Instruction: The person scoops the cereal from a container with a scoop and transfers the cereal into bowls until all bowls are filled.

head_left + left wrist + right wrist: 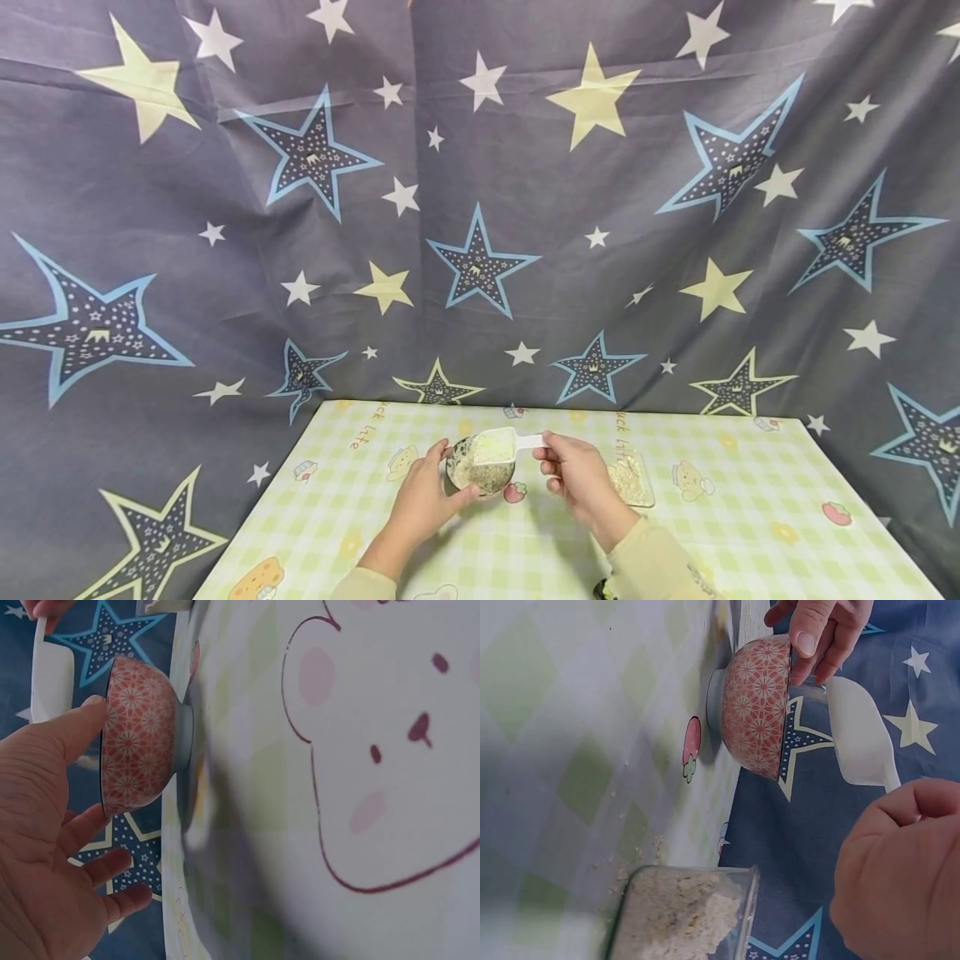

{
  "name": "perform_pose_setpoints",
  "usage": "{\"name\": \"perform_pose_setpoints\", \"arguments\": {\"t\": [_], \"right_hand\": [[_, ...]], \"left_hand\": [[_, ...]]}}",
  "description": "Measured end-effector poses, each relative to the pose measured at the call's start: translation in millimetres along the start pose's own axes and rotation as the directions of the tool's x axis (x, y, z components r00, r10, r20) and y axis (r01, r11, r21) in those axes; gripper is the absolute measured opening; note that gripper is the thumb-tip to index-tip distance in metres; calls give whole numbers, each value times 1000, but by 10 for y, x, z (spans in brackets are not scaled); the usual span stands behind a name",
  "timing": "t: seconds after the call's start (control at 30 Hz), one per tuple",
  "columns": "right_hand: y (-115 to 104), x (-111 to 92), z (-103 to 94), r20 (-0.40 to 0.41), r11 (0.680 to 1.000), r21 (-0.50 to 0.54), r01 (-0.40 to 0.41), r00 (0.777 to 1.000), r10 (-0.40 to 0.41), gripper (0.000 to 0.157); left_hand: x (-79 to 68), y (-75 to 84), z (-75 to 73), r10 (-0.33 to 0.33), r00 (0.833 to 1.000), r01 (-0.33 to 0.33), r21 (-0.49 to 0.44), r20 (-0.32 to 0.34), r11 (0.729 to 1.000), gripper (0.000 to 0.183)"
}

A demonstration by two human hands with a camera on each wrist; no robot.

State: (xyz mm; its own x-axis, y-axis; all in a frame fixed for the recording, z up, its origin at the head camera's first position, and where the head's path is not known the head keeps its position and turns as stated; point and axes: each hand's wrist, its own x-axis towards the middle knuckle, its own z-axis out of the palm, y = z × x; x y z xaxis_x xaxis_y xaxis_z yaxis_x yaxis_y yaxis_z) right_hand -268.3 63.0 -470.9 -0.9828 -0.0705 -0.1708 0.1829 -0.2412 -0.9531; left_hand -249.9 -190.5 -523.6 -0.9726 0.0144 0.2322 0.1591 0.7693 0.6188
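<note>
A bowl (487, 483), red with white flower patterns outside (139, 735), stands on the table with pale flaky stuff inside. My left hand (426, 496) holds it by the rim, thumb on the near side and fingers on the far side; the lower fingers (112, 866) stick out free. Over the bowl's mouth is a white scoop (497, 446), tilted in the right wrist view (859, 735). My right hand (577, 475) grips the scoop's handle (531, 442) between thumb and fingers, to the right of the bowl.
A clear square container (651, 502) of oat flakes (679, 919) stands right of the bowl, partly behind my right hand. Some crumbs lie on the checked tablecloth (750, 533) beside it. A dark curtain (525, 175) with stars hangs behind the table's far edge.
</note>
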Motion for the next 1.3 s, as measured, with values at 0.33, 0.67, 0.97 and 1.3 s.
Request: {"name": "perform_pose_setpoints", "arguments": {"t": [0.33,0.67,0.97,1.3], "right_hand": [[-74,-73,98,-11,990,-110,90,996,-92,26],[-98,-119,134,-16,974,-164,156,987,-161,29],[-82,-126,139,-16,955,-213,204,977,-212,30],[-95,-147,165,-12,943,-242,227,971,-237,28]], "left_hand": [[0,16,-38,7,1000,-7,5,10,1000,106],[18,-1,-15,11,1000,-11,21,5,1000,105],[12,2,-30,-2,1000,1,15,10,1000,106],[10,12,-39,9,1000,-10,16,9,1000,105]]}}
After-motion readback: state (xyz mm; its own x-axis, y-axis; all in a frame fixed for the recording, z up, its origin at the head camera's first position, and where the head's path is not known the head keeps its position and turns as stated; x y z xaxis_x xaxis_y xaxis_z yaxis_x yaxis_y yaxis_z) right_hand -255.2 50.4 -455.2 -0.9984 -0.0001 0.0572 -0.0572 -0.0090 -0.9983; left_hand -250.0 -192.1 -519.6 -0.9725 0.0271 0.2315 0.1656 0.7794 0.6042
